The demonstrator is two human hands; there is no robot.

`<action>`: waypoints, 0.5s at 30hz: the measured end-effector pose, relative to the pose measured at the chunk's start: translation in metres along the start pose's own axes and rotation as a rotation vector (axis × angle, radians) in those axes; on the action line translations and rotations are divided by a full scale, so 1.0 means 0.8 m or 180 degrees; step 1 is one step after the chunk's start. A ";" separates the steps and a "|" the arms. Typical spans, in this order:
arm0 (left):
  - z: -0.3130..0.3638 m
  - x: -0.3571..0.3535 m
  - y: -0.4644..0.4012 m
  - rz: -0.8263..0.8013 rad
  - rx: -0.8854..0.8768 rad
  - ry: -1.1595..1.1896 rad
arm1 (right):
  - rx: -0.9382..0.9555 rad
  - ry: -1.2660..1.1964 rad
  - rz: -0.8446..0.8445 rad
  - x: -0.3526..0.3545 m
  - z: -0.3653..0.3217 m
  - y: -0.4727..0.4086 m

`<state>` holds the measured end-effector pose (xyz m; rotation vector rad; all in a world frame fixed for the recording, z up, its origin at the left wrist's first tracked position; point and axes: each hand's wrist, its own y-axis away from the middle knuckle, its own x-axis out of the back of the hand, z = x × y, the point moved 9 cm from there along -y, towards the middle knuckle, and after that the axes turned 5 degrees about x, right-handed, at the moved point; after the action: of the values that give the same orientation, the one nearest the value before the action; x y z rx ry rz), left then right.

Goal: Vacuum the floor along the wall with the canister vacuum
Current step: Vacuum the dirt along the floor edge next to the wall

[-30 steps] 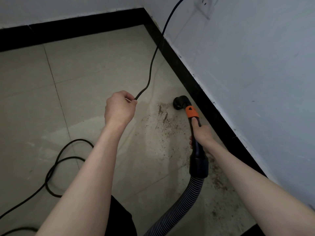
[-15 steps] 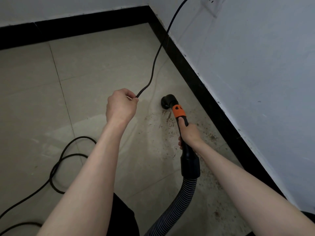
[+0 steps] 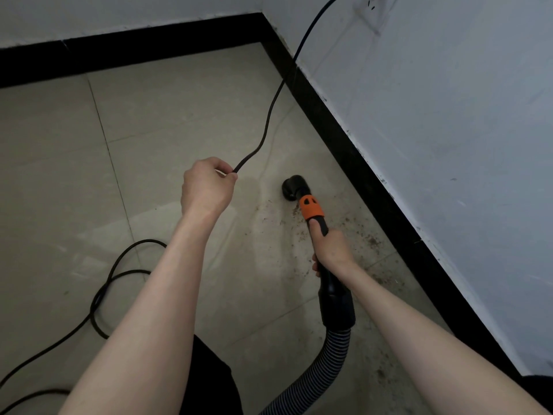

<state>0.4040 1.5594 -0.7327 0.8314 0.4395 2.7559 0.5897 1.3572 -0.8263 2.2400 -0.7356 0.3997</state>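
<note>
Just beyond the right hand's (image 3: 330, 250) fingers, the vacuum nozzle (image 3: 291, 188) is pressed to the tiled floor (image 3: 167, 127) near the black skirting (image 3: 353, 145). The wand (image 3: 320, 226) is gripped by curled fingers, thumb laid along it; the ribbed hose (image 3: 323, 366) is cut off below. The power cord (image 3: 269, 115) is pinched in the left hand (image 3: 206, 187), fingertips hidden. Scattered dirt (image 3: 371, 241) is seen beside the right hand.

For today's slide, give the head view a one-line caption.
Left hand lifts the power cord while right hand steers the vacuum nozzle over dirt by the baseboard.
</note>
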 end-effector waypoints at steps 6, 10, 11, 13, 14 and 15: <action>0.001 0.000 0.001 -0.0022 0.0014 0.0048 | 0.0152 0.0231 -0.0342 -0.042 -0.008 0.020; 0.000 0.002 0.000 -0.0010 0.0035 0.0081 | 0.0076 0.0229 -0.0224 -0.032 -0.005 0.020; 0.001 0.001 0.001 -0.0016 0.0029 0.0090 | 0.0036 0.0171 -0.0168 -0.026 -0.002 0.018; 0.003 0.000 0.002 -0.0030 0.0000 0.0093 | -0.0063 -0.0020 -0.0041 -0.011 0.004 0.013; 0.005 0.000 0.003 -0.0034 -0.0012 0.0084 | -0.0129 -0.0120 0.0036 -0.002 0.008 0.010; 0.006 0.000 0.003 -0.0034 -0.0023 0.0075 | -0.0195 -0.0189 0.0119 0.007 0.013 0.007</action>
<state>0.4061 1.5582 -0.7282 0.7933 0.4370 2.7586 0.5909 1.3444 -0.8274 2.1915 -0.8111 0.3254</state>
